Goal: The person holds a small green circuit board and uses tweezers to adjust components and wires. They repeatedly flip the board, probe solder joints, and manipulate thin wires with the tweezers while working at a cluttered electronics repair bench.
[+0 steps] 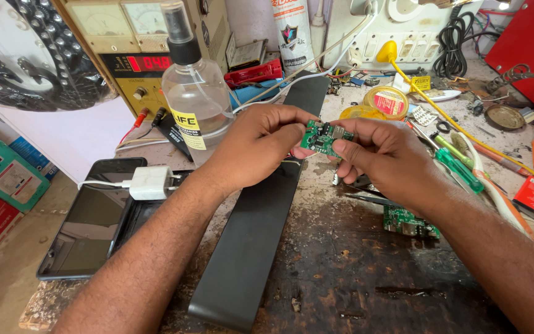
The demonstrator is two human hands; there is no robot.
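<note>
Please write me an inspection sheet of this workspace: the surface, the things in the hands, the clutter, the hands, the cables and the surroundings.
Surface: worn, stained workbench.
Job's things: small green circuit board, held above the bench by both hands; a long black bar lies beneath.
Clutter: second green board, green screwdriver, clear spray bottle, solder tins, dark phone.
Hands: left hand and right hand each pinch an edge of the board.
Cables: white charger plug on the phone; white cable to the wall sockets; coiled black cable.
Surroundings: power supply with red display, red case.
</note>
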